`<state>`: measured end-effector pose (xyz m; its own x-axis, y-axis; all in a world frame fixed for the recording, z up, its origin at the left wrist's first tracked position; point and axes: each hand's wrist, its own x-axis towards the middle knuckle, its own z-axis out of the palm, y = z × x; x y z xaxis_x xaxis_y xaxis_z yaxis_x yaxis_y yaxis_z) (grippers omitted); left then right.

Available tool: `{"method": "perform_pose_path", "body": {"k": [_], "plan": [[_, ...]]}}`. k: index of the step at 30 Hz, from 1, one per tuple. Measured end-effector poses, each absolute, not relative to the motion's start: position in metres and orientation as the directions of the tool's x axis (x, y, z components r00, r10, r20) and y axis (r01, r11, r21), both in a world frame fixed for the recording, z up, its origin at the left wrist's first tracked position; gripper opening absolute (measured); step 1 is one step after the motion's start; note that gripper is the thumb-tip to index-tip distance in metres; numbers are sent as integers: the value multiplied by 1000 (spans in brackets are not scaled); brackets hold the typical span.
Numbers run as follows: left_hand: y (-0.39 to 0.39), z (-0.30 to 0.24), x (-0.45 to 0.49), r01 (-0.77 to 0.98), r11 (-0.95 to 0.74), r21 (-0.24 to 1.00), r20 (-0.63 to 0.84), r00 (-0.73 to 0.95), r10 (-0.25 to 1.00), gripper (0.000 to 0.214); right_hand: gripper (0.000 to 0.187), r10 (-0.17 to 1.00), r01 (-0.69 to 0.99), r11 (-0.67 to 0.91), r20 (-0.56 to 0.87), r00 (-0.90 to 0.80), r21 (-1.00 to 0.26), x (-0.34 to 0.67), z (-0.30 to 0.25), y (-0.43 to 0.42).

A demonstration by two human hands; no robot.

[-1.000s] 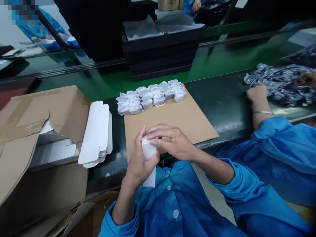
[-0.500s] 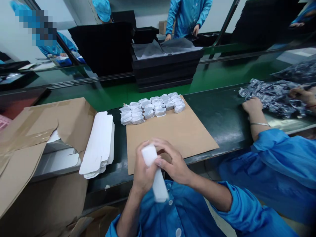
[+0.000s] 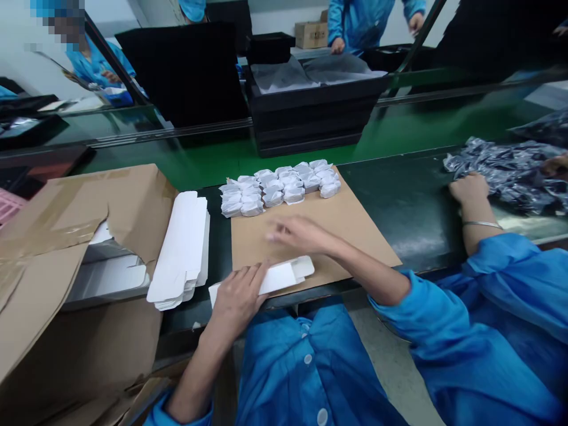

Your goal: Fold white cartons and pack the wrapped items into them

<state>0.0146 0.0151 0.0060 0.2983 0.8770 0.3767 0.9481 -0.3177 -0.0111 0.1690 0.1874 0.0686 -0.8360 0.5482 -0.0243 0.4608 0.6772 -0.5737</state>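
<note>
My left hand [image 3: 239, 290] is closed around a slim white carton [image 3: 281, 277], which lies along the front edge of the bench with its flapped end open to the right. Above the brown cardboard sheet [image 3: 306, 260], my right hand [image 3: 299, 234] reaches leftward, its fingers smeared by motion, so whether they hold anything is unclear. Rows of small white wrapped bundles [image 3: 279, 186] rest along the sheet's far edge, just beyond my right hand. A stack of flat white carton blanks [image 3: 180, 248] lies to the left of my left hand.
An open cardboard box [image 3: 119, 201] holding more white blanks stands on the left. Stacked black trays [image 3: 310, 112] sit across the green surface. At right, a co-worker's hand [image 3: 471, 188] touches a heap of shiny clear plastic packets [image 3: 510, 174]. Other people work behind.
The white carton has gone from upright between both hands to lying near the bench edge under my left hand. My right hand has let go of it and moved over the sheet.
</note>
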Motion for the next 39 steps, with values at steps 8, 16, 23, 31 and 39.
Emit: {"method": "perform_pose_path", "body": {"k": [8,16,23,31,39], "plan": [[4,-6,2,992,-122,13,371,109,922,57,23,394,408,912,198,-898,34,120,34,207],[-3,-6,-4,993,-94,68,397,59,916,58,46,491,463,866,144,-859,-187,137,37,220],[-4,1,-4,998,-17,53,457,-9,889,58,60,547,549,828,-51,-836,-116,130,56,202],[-11,3,-9,990,66,128,386,-111,916,62,56,166,176,974,-80,-983,-142,153,57,217],[-9,3,-4,995,42,94,405,-77,911,63,36,425,392,883,85,-901,-256,188,33,187]]}}
